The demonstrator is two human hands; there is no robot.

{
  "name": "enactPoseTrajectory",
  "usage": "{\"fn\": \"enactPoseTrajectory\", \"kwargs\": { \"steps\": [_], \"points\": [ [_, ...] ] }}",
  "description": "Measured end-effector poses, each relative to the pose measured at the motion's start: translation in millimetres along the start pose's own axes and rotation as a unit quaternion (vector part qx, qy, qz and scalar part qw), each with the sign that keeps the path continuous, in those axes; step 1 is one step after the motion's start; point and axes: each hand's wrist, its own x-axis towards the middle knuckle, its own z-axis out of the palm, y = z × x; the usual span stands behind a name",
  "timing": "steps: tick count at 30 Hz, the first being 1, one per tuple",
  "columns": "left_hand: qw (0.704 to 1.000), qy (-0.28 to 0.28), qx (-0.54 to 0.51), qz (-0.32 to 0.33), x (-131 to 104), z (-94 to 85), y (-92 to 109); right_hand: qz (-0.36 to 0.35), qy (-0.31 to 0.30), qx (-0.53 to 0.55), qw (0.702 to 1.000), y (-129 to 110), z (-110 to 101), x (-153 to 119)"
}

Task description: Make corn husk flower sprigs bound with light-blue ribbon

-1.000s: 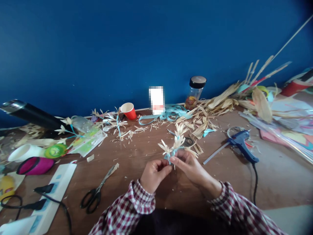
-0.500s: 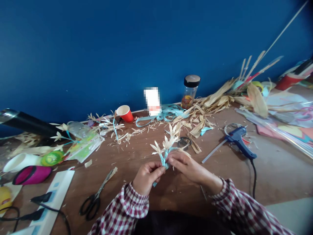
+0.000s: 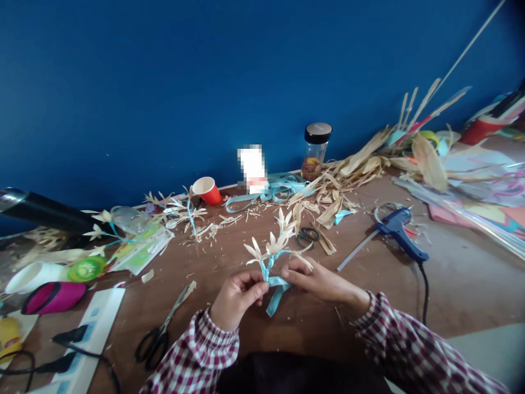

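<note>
Between finger and thumb, my left hand (image 3: 241,293) pinches the lower stem of a handmade flower spray (image 3: 267,262). Pale husk-like petals top its branches, and the stems are wrapped in light blue. A light blue ribbon (image 3: 278,298) runs from the stem to my right hand (image 3: 309,278), whose fingers are closed on it; its loose end hangs below. Just beyond the spray lies a pair of small black-handled scissors (image 3: 307,236), partly hidden by husk strips.
On the left are larger scissors (image 3: 164,331) and a white power strip (image 3: 96,328). A blue glue gun (image 3: 400,232) lies right. Toward the wall stand a red paper cup (image 3: 210,192) and a lidded jar (image 3: 315,153), beside dry husks (image 3: 361,164).
My hands have drawn apart a little, with a length of blue ribbon now showing between them. The left hand and spray have shifted slightly left.
</note>
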Motion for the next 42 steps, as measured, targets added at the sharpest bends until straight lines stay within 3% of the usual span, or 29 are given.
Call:
{"fn": "enactPoseTrajectory", "kwargs": {
  "steps": [4,7,10,14,24,28,32,42],
  "points": [
    [0.994,0.086,0.067,0.018,1.1,6.5,0.1,-0.011,0.077,-0.040,0.996,-2.7,8.8,-2.7],
    [0.986,0.137,0.082,0.052,3.5,13.8,-6.3,-0.039,0.124,-0.128,0.983,-4.6,18.8,-8.1],
    [0.990,0.126,0.038,0.055,5.3,16.8,-15.2,-0.079,0.127,-0.196,0.969,-5.7,24.3,-12.9],
    [0.993,0.097,-0.071,0.012,4.5,15.9,-19.8,-0.105,0.130,-0.215,0.962,-7.9,23.5,-15.3],
    [0.981,0.077,-0.152,-0.095,0.3,23.0,0.4,-0.118,0.099,-0.239,0.959,-11.5,18.7,-20.8],
    [0.990,0.090,-0.087,-0.069,2.8,23.6,-3.4,-0.117,0.097,-0.258,0.954,-10.7,16.6,-21.8],
    [0.989,0.144,-0.029,-0.035,5.6,23.0,-12.4,-0.108,0.098,-0.264,0.953,-10.9,14.5,-23.3],
    [0.988,0.142,-0.063,-0.003,5.4,30.6,-17.1,-0.076,0.090,-0.226,0.967,-11.4,16.9,-24.3]
  ]
}}
